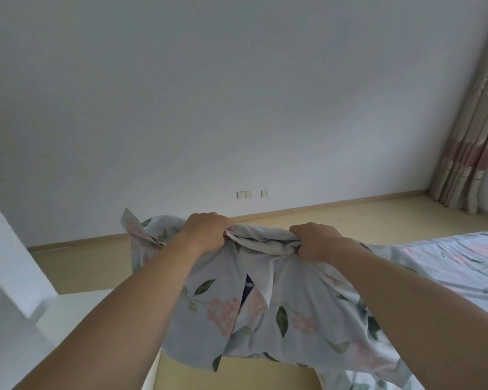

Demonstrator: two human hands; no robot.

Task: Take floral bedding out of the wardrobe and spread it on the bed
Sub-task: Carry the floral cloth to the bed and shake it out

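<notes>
The floral bedding, pale grey-blue with pink flowers and green leaves, hangs bunched in front of me at about chest height. My left hand grips its gathered upper edge on the left. My right hand grips the same edge a short way to the right. The cloth droops below both fists and trails right onto the bed, where more of the same floral fabric lies spread. The wardrobe is out of sight.
A white furniture edge stands at the left. Beige floor runs to a white wall with sockets. A striped curtain hangs in the far right corner.
</notes>
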